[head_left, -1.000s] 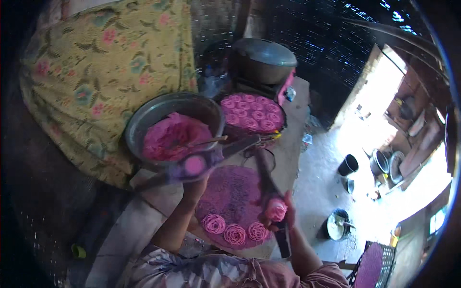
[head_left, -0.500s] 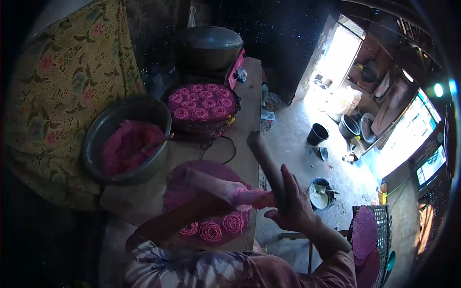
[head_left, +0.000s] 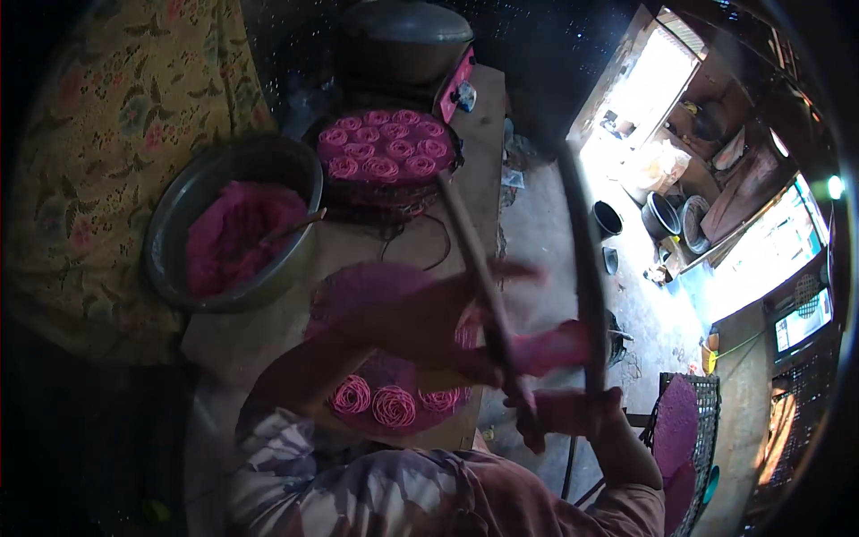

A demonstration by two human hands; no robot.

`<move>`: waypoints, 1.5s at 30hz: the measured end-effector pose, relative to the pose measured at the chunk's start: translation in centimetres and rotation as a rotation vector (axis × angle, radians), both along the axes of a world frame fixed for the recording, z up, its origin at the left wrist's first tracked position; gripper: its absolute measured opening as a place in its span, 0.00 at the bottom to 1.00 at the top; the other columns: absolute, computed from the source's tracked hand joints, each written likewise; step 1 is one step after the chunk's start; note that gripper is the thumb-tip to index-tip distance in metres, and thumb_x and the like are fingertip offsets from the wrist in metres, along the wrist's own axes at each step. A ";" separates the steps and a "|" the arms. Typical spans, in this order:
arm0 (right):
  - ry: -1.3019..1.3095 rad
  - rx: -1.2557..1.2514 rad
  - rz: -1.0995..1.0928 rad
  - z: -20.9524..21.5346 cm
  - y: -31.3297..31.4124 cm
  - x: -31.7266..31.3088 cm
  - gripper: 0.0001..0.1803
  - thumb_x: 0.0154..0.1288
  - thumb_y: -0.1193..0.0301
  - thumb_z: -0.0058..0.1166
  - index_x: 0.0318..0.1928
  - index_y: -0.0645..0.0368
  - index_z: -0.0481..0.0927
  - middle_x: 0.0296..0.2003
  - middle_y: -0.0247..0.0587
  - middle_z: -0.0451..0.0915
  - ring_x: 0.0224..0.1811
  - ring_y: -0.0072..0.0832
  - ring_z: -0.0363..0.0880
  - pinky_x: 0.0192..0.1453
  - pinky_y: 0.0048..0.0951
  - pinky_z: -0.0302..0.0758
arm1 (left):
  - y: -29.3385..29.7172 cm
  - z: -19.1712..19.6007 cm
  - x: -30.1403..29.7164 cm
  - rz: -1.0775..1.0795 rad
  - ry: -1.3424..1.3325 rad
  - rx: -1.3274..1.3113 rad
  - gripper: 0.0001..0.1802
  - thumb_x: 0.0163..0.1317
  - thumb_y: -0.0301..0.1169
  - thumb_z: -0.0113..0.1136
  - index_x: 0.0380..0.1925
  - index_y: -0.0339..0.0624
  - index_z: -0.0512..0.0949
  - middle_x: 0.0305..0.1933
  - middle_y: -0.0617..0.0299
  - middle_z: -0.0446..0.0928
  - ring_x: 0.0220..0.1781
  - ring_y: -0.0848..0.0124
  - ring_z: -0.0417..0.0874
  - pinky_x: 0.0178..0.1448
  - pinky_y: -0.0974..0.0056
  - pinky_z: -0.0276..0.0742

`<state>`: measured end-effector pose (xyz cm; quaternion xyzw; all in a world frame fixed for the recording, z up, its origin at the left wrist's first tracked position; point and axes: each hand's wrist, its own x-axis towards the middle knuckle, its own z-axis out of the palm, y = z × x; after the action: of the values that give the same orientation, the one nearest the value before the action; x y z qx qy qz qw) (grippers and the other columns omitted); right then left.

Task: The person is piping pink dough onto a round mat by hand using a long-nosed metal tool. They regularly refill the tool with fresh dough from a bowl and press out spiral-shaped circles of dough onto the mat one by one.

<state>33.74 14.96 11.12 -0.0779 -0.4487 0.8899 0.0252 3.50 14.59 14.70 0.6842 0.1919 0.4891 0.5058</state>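
Observation:
In front of me, two long wooden bars stand tilted upward, a lighter bar (head_left: 467,234) and a darker bar (head_left: 582,251). A smeared pink dough-coated piece (head_left: 548,349) spans between them. My right hand (head_left: 573,414) is closed round the lower end of the darker bar. Behind the lighter bar is my left hand (head_left: 434,318), blurred, one or more fingers stretched rightward; its grip is unclear. Below my left arm lies a round purple mat (head_left: 371,279), partly hidden, with several pink noodle rosettes (head_left: 392,405) along its near edge.
At left stands a large metal basin (head_left: 170,215) of pink dough (head_left: 234,234) with a stick-like handle (head_left: 293,227). Beyond the mat, rosettes fill a round purple tray (head_left: 385,148); a lidded pot (head_left: 403,40) sits behind. A woven rack (head_left: 702,430) holds purple mats at right.
The lighter bar and darker bar have swung more upright and shifted right. My right hand has gone from spread fingers to gripping. My left hand has risen and moved right.

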 end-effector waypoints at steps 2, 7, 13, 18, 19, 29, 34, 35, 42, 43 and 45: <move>0.056 -0.054 0.012 -0.5 -0.8 -0.3 0.70 0.40 0.19 0.41 0.69 0.68 0.49 0.48 0.55 0.72 0.48 0.41 0.73 0.52 0.42 0.67 | 0.2 4.3 1.1 -0.084 -0.639 -0.091 0.36 0.63 0.50 0.55 0.65 0.46 0.57 0.54 0.53 0.74 0.58 0.56 0.74 0.66 0.50 0.63; 0.029 -0.211 -0.052 -1.0 -0.2 1.1 0.67 0.43 0.21 0.40 0.69 0.67 0.51 0.49 0.56 0.72 0.50 0.43 0.73 0.53 0.43 0.68 | 6.7 4.9 1.5 -0.378 -0.874 -0.304 0.32 0.68 0.54 0.41 0.59 0.38 0.65 0.56 0.47 0.73 0.59 0.54 0.73 0.68 0.48 0.61; -0.403 -0.262 -0.165 -2.3 4.4 0.6 0.55 0.55 0.30 0.39 0.67 0.64 0.54 0.51 0.59 0.73 0.51 0.47 0.75 0.56 0.46 0.68 | 14.6 -12.6 0.2 -0.542 -1.191 -0.550 0.37 0.64 0.61 0.41 0.57 0.40 0.69 0.55 0.53 0.74 0.60 0.56 0.71 0.69 0.47 0.59; -0.639 -0.255 -0.145 -3.3 6.2 -1.6 0.38 0.64 0.40 0.42 0.59 0.61 0.64 0.42 0.56 0.78 0.39 0.42 0.79 0.48 0.40 0.74 | 14.2 -21.7 0.3 -0.343 -1.368 -0.565 0.31 0.65 0.59 0.42 0.51 0.44 0.70 0.48 0.60 0.72 0.55 0.60 0.71 0.62 0.53 0.65; -0.673 -0.214 -0.133 -3.4 6.5 -1.7 0.37 0.65 0.41 0.42 0.58 0.62 0.66 0.41 0.54 0.78 0.37 0.40 0.80 0.45 0.39 0.76 | 14.3 -22.0 0.1 -0.356 -1.366 -0.514 0.31 0.65 0.59 0.42 0.50 0.44 0.70 0.47 0.60 0.72 0.54 0.61 0.71 0.62 0.53 0.66; -0.718 -0.010 -0.253 -1.1 5.4 -3.1 0.29 0.69 0.49 0.43 0.55 0.62 0.68 0.36 0.49 0.80 0.29 0.34 0.81 0.34 0.32 0.78 | 13.1 -17.7 -2.6 -0.303 -1.360 -0.405 0.34 0.63 0.63 0.42 0.45 0.41 0.73 0.42 0.56 0.75 0.49 0.59 0.74 0.55 0.56 0.72; -0.780 0.108 -0.270 1.2 5.8 -1.8 0.29 0.70 0.50 0.42 0.51 0.66 0.71 0.34 0.48 0.81 0.26 0.33 0.82 0.30 0.30 0.77 | 13.1 -17.1 -0.7 -0.222 -1.391 -0.432 0.29 0.63 0.60 0.44 0.44 0.46 0.71 0.41 0.62 0.73 0.46 0.64 0.73 0.52 0.54 0.70; -0.784 0.169 -0.255 0.8 6.2 -1.8 0.29 0.70 0.50 0.42 0.50 0.67 0.72 0.33 0.48 0.81 0.26 0.32 0.82 0.29 0.29 0.77 | 13.6 -17.1 -1.1 -0.219 -1.377 -0.409 0.29 0.64 0.60 0.44 0.44 0.46 0.71 0.40 0.62 0.73 0.46 0.64 0.73 0.52 0.54 0.70; -0.685 0.139 -0.282 -1.1 5.9 -3.4 0.30 0.69 0.50 0.44 0.48 0.70 0.72 0.32 0.50 0.81 0.25 0.33 0.81 0.30 0.31 0.79 | 12.9 -16.0 -3.7 -0.149 -1.301 -0.412 0.28 0.64 0.60 0.42 0.42 0.46 0.72 0.39 0.62 0.73 0.45 0.64 0.73 0.52 0.55 0.70; -0.682 0.118 -0.280 -0.9 5.6 -3.4 0.30 0.69 0.50 0.44 0.49 0.70 0.72 0.32 0.51 0.81 0.25 0.33 0.81 0.30 0.31 0.78 | 12.3 -16.1 -3.5 -0.145 -1.300 -0.437 0.29 0.64 0.60 0.42 0.42 0.46 0.73 0.39 0.62 0.73 0.45 0.64 0.73 0.52 0.55 0.70; -0.685 0.103 -0.280 -0.2 5.2 -2.8 0.30 0.68 0.51 0.45 0.51 0.71 0.71 0.33 0.52 0.81 0.24 0.33 0.81 0.29 0.31 0.78 | 11.6 -16.7 -2.5 -0.137 -1.325 -0.466 0.29 0.64 0.60 0.41 0.42 0.46 0.73 0.38 0.62 0.73 0.45 0.64 0.73 0.51 0.55 0.70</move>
<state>30.94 20.19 10.95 -0.4305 -0.4601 0.7765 -0.0008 1.02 26.16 -2.03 0.1266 -0.1002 0.7160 0.6792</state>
